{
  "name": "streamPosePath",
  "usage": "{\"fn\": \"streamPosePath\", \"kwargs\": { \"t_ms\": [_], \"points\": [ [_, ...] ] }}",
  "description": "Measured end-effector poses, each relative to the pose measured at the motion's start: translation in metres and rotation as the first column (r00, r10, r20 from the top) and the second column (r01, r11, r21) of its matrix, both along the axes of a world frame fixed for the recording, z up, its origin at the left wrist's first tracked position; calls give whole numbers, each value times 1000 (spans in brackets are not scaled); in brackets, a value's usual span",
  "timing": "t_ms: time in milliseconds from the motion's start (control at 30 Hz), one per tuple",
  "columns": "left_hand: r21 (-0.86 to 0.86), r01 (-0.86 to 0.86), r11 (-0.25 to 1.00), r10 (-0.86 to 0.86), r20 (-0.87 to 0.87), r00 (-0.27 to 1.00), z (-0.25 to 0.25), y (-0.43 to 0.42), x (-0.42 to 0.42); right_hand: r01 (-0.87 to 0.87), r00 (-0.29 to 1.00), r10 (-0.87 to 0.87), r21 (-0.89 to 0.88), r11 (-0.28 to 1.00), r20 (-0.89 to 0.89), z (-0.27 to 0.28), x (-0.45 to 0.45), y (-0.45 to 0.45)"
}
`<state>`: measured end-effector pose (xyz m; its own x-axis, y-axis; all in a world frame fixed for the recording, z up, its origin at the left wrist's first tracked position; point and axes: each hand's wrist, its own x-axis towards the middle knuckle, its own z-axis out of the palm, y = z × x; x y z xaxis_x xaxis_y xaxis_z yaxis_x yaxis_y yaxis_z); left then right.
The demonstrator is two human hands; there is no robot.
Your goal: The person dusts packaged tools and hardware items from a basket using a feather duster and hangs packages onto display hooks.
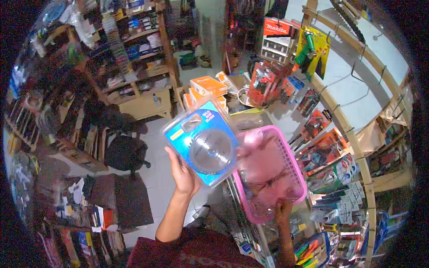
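My left hand (181, 176) holds up a circular saw blade in a clear plastic pack with a blue card (212, 149). The thumb lies along the pack's left edge and the other fingers are hidden behind it. The round grey blade faces me, tilted a little. Lower right, my right hand (283, 212) is at the near rim of a pink plastic basket (297, 172). Its fingers are dim, so their grip is unclear. Blurred clear or pinkish packaging (263, 161) fills much of the basket.
Orange boxes (209, 85) stand behind the blade pack. Packaged tools (319, 152) hang along a wooden-framed rack (364, 165) at the right, near the basket. A black chair (127, 152) stands on the tiled floor at left. Stocked shelves (143, 33) line the back.
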<state>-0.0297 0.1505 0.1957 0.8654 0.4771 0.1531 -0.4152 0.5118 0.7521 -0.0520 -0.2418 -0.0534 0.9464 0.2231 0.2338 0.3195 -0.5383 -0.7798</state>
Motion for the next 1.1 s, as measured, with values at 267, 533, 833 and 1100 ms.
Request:
{"fn": "streamPosePath", "kwargs": {
  "t_ms": [267, 533, 833, 1100],
  "points": [
    [13, 56, 998, -54, -138, 989, -13, -19, -36, 96, 995, -94, -67, 993, 28, 65, -11, 35],
    [109, 103, 989, -90, -112, 990, -26, -36, -59, 24, 996, -15, 98, 995, -91, 116, -14, 77],
    [8, 115, 993, -111, -192, 975, -31, -40, -64, 18, 998, -24, 114, 993, 58, 106, -36, 96],
    [53, -65, 996, 77, -265, 961, -51, -28, -43, 368, 918, -376, 80, 926, 127, 45, -49, 68]
  ]
}}
